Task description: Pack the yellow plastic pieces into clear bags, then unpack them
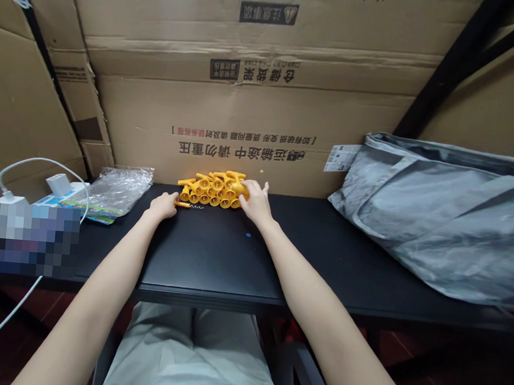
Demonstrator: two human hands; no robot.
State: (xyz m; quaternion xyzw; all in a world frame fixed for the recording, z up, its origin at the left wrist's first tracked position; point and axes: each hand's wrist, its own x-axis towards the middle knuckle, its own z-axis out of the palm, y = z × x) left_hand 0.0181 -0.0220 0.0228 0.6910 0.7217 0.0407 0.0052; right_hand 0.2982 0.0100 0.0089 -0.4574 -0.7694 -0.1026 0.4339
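Note:
A stack of yellow plastic pieces (214, 201), each with a cup-shaped mouth and a thin stem, lies against the cardboard at the back of the black table. Most mouths face me. At the left end of the stack, my left hand (164, 206) is closed on a thin orange-yellow stick (183, 204), low over the tabletop. Just right of the stick's tip is a small pale, wavy strand (197, 207), too small to name. My right hand (256, 201) grips a yellow piece (240, 189) at the stack's right end, its fingers partly hiding it.
A grey fabric bag (436, 224) stands on the right of the black table (215, 266). On the left are a clear plastic bag (126, 191), a white charger (12, 215) with a cable, and a blurred-out item. Printed cardboard (254, 109) closes off the back.

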